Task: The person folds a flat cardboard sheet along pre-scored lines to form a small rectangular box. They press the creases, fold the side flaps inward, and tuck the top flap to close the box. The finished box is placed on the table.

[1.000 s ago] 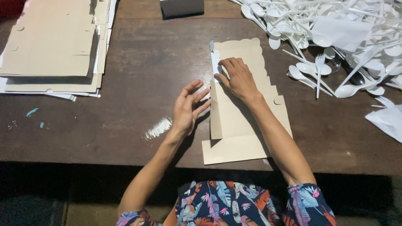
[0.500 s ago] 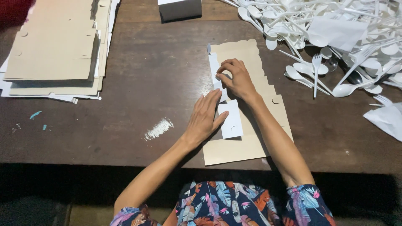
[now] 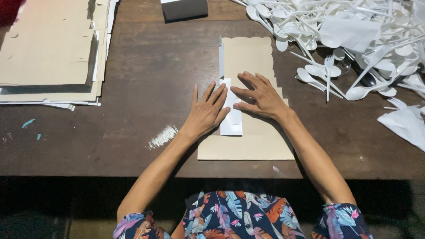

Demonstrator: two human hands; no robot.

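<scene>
Both flat, open hands, left hand (image 3: 207, 113) and right hand (image 3: 260, 95), now press cardboard (image 3: 248, 57) on the wooden table (image 3: 141, 66).

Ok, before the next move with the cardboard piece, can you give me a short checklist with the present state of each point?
1. Left hand lies flat on the white flap: ok.
2. Right hand presses the tan cardboard piece with fingers spread: ok.
3. Cardboard piece lies wholly on the wooden table, not over the near edge: ok.
4. Pile of white plastic spoons and forks stays apart from the cardboard piece: ok, but the nearest spoons are close.
5. Stack of flat cardboard sheets is clear of both hands: ok.
6. Flap is creased straight: cannot tell, the hands cover the fold.
</scene>
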